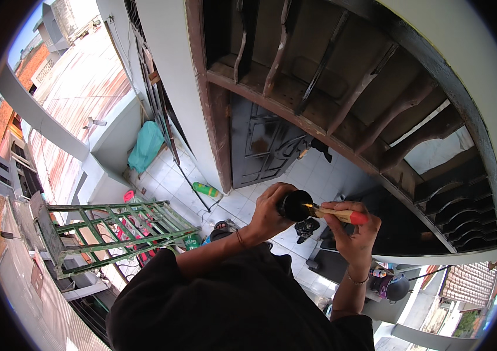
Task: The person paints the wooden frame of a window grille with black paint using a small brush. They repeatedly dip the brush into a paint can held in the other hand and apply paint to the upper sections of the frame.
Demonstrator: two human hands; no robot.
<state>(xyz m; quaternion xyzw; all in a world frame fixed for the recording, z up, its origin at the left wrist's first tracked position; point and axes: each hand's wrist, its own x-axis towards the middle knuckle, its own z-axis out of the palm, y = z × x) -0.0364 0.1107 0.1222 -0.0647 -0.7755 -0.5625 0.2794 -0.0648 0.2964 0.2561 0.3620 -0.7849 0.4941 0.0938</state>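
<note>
My left hand (272, 209) is wrapped round a small black cup (296, 199) at chest height, its open mouth turned up towards me. In my right hand (354, 234) is a paintbrush (337, 216) with a pale wooden handle and a red end. Fingers and thumb pinch the handle. The brush's tip points left into the mouth of the cup, where a yellowish spot shows; the cup's dark inside hides how deep the bristles reach.
A window frame (295, 108) with dark wavy bars stands ahead, partly brownish. Below is a dark panelled door (260, 143). A green metal ladder (114, 228) is on my left. On the tiled floor (237, 202) are a green bottle (206, 189) and a teal cover (146, 146).
</note>
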